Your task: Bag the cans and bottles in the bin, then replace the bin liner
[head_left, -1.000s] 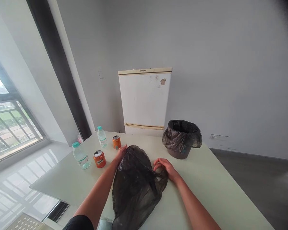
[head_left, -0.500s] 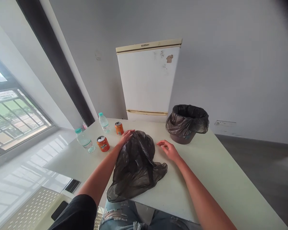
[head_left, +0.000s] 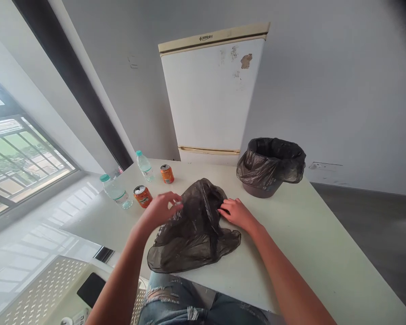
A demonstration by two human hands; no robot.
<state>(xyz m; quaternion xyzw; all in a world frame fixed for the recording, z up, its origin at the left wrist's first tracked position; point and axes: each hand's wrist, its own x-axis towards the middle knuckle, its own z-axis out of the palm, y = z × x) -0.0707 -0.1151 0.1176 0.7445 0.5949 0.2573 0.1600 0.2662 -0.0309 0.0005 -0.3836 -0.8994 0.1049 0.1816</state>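
A thin black plastic bag (head_left: pixel 192 239) lies crumpled on the table in front of me, its far part standing up in a rounded bulge. Whatever is under or inside that bulge is hidden. At the bag's left side is my left hand (head_left: pixel 159 210), thumb and fingers apart and holding nothing. My right hand (head_left: pixel 238 214) is at the right side of the bulge, with its fingers extended against the plastic. Left of the bag are two orange cans (head_left: pixel 142 197) (head_left: pixel 167 174) and two clear bottles with green caps (head_left: pixel 117 192) (head_left: pixel 144 166).
A bin (head_left: pixel 259 190) lined with a black bag (head_left: pixel 274 160) stands at the table's back right. Behind the white table (head_left: pixel 301 243) is a white refrigerator (head_left: pixel 209 99). A phone (head_left: pixel 90 289) rests on a cream perforated surface at lower left.
My left hand has drawn back toward me and left from the bag's far edge, its fingers now apart. My right hand has come in against the bag. The view has tilted slightly.
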